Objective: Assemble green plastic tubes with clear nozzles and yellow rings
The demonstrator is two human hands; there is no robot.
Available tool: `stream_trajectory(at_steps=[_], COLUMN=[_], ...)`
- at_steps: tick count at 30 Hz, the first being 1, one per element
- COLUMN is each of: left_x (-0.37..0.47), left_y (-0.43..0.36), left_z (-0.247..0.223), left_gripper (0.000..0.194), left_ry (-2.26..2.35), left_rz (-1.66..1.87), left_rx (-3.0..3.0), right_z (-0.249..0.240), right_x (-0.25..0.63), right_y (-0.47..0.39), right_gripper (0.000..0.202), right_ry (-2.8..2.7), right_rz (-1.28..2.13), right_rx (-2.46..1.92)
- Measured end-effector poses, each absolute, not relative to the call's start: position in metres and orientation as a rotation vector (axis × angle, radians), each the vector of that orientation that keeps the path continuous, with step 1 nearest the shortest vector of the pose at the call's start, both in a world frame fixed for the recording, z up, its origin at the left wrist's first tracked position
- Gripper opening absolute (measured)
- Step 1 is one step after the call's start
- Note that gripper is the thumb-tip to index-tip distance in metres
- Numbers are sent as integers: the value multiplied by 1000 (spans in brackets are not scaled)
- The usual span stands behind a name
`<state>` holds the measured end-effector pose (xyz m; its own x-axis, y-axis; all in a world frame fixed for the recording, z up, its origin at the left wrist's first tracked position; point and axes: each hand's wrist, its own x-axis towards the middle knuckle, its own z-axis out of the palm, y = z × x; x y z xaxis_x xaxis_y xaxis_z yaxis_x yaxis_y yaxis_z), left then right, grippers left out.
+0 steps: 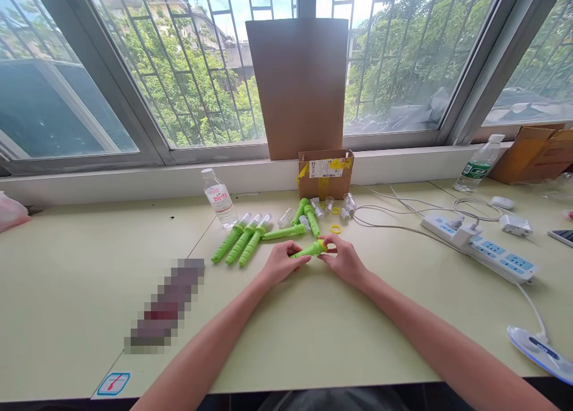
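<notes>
My left hand [282, 263] is wrapped round the body of a green tube [308, 250], which lies slightly tilted just above the table. At its right end, the fingers of my right hand [344, 259] pinch a yellow ring [323, 244]. Left of my hands, three green tubes with clear caps [244, 238] lie side by side. Beyond my hands are loose green tubes [284, 232], several clear caps [285, 218] and loose yellow rings [335, 229].
A small cardboard box [324, 187] stands at the back, near a water bottle [219, 199]. On the right are a power strip [483, 250], cables, another bottle [478, 163] and a larger box [532, 154]. A blurred patch [168, 306] covers something at left.
</notes>
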<state>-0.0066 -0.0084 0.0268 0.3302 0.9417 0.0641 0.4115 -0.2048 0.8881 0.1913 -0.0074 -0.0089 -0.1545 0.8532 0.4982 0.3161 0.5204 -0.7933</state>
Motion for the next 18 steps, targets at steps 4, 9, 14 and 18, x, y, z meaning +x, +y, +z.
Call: stream_trajectory(at_steps=[4,9,14,18], left_x=[-7,-5,-5,-7], left_y=[-6,-5,-6,-9], left_z=[26,23,27,31], left_gripper=[34,33,35,35], left_ry=[1267,1333,1247,1209], left_rz=[885,890,800,775], left_rx=[1975,2089,1974,1868], right_z=[-12,-11,-9,-9], right_x=[192,192,192,191], right_y=[-6,-6,-7,-9], right_gripper=[18,18,21,18], right_ry=[-1707,-1688,-1725,-1731], right_rz=[640,659,642,600], right_rx=[-989,-985,-981,-976])
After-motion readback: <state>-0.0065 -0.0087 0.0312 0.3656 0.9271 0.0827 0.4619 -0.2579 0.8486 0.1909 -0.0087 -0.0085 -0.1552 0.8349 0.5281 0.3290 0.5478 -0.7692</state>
